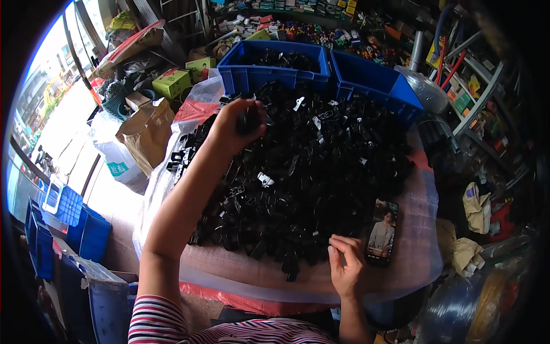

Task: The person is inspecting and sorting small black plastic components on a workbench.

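Head view: left grip [228,126] holds black piece [248,120], direction and long axis unclear.

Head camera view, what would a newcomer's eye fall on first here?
First, the heap of small black parts filling the middle. Next, the two blue bins behind it and the lit phone at its near right edge, beside the right hand. The left hand curls over the heap's far left side.

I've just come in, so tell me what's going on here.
A person's left hand holds something black above the far left part of a heap of small black parts. The right hand, fingers loosely curled, is at the heap's near edge, just left of a lit phone. Behind the heap stand two blue bins; the left one contains dark pieces.
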`<move>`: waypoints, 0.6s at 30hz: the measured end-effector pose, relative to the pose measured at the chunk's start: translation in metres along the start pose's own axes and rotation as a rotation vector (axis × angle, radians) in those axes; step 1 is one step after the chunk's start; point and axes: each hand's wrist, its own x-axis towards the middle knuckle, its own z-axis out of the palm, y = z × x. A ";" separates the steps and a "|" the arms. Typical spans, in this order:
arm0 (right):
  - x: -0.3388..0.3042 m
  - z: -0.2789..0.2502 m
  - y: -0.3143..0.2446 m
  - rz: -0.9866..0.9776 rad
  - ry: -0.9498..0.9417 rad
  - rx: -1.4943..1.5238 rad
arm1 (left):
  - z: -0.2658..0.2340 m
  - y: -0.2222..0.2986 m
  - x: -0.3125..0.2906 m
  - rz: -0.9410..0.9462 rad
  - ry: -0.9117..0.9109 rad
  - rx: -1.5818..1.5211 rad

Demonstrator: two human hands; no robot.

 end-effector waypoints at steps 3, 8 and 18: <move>0.002 0.007 -0.006 -0.030 -0.006 0.033 | 0.021 0.090 0.097 0.321 -0.058 0.108; 0.003 -0.002 -0.001 0.041 -0.015 -0.019 | 0.079 0.079 0.099 0.778 0.276 0.982; 0.001 0.003 -0.004 -0.063 -0.006 0.025 | -0.009 -0.054 -0.090 0.689 -0.323 2.253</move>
